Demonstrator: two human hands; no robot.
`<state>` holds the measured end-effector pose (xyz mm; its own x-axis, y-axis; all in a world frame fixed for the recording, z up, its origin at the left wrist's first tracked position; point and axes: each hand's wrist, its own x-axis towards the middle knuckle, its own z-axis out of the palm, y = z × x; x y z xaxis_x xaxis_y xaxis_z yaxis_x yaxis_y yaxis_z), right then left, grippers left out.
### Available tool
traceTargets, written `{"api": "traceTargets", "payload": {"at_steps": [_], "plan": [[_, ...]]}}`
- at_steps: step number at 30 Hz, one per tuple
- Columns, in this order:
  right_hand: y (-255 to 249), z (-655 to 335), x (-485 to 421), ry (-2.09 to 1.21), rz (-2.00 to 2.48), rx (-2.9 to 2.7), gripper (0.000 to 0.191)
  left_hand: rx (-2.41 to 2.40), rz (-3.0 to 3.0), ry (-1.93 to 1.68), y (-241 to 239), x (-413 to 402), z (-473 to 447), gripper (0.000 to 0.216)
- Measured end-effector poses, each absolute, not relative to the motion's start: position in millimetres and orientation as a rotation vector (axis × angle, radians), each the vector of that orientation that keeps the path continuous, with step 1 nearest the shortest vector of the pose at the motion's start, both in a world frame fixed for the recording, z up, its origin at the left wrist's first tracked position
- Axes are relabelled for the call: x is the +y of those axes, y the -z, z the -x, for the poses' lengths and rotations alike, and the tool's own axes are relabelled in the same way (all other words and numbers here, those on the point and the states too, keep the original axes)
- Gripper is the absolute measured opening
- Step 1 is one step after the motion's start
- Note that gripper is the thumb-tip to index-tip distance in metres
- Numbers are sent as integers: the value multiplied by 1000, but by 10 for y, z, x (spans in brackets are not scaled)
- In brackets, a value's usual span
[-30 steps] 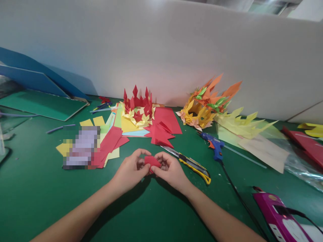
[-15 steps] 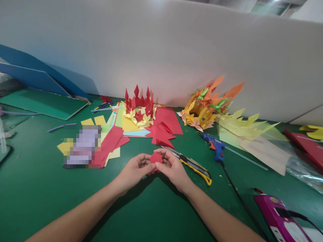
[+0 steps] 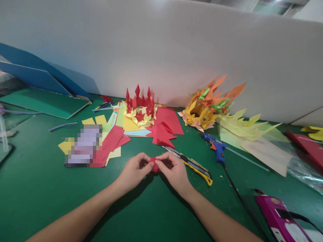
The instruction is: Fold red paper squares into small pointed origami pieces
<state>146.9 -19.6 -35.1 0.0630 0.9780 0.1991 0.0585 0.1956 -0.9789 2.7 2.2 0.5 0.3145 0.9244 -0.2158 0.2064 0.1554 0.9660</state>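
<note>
A small folded piece of red paper (image 3: pixel 153 165) is pinched between both my hands just above the green table (image 3: pixel 45 195). My left hand (image 3: pixel 133 171) grips its left side with curled fingers. My right hand (image 3: pixel 174 169) grips its right side with thumb and fingertips. Most of the paper is hidden by my fingers. Just beyond my hands lies a stack of folded red paper pieces (image 3: pixel 161 133), and a yellow utility knife (image 3: pixel 191 163) lies right of my right hand.
A red and yellow paper crown (image 3: pixel 139 108) sits on coloured sheets at the back. An orange and yellow paper crown (image 3: pixel 209 104) stands to its right. A blue glue gun (image 3: pixel 216 148) with a black cord, a purple device (image 3: pixel 280 215) and loose paper (image 3: pixel 111 143) lie around.
The red paper showed wider between my fingers earlier; now it is pressed smaller and my hands have closed in around it, shifting slightly.
</note>
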Motion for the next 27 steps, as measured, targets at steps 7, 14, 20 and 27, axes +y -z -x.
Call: {"api": "traceTargets", "payload": {"at_steps": [7,14,20,27], "plan": [[356,-1521,-194,-527,1006,-1620,13,1146,-1163,-712,-27,28,-12,20],[330,-1574,-182,-258,974,-1843,18,1137,-1053,-732,-51,49,2,25],[320,-1594,-174,-125,970,-1903,19,1098,-950,-765,-39,54,2,32],[258,-1597,-204,-104,1015,-1921,19,1080,-847,-734,-41,57,5,31]]}}
